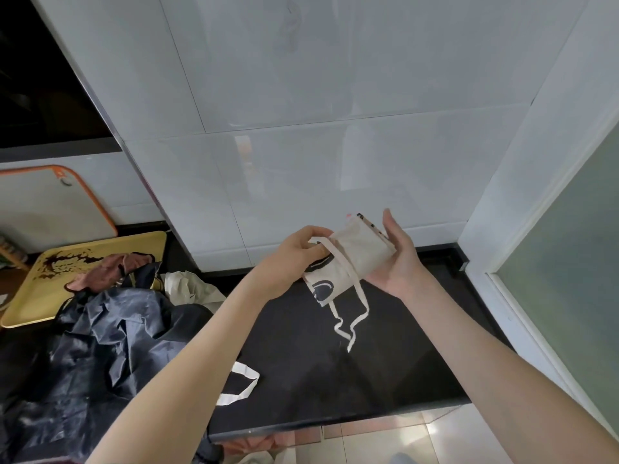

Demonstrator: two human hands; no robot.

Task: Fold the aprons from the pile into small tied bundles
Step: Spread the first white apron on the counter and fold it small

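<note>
Black worktop [301, 380], white-tiled wall [335, 95] behind.

Item: cream apron [358, 256], folded small, held in the air over the worktop's back right part.

Right hand [398, 259] cradles it on a flat palm, fingers [390, 226] straight and together, likely as backing for the wrap.

Left hand [294, 256] pinches the strap [343, 262] across its face. The tails hang down to the worktop, so the tie looks unfinished.

Left end: pile of dark aprons [110, 346] waiting, overlapping a yellow tray [140, 242].
</note>
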